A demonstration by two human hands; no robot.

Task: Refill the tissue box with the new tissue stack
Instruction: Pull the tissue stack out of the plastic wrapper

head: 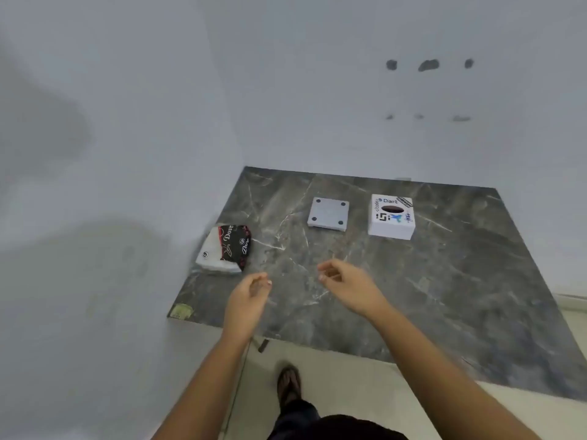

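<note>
Hands hover empty over the near half of the tabletop (444,296), so the job looks to be at its very start, with nothing picked up yet. The left hand (251,293) floats with its fingers loosely curled, its grip half closed around nothing. The right hand (346,281) hangs beside it in much the same way, fingers bent inward and holding nothing.

The pack (226,247) of new tissues lies at the tabletop's left edge, close to the wall, still in its dark and white wrapper and just beyond the left hand. The box (392,217) stands well apart from it, toward the far right, resting with its dark oval slot facing up. Between the two, nearer the box, lies a flat grey plate (328,213) with four dark dots at its corners; I judge it to be the box's base, taken off and set upside down, though I cannot be sure.

If that is so, the box is already open underneath, and the next move falls to the left hand: reach for the pack, pinch it by its sides and lift it clear. The wrapper would then need both hands to strip before the stack can go into the box.
</note>
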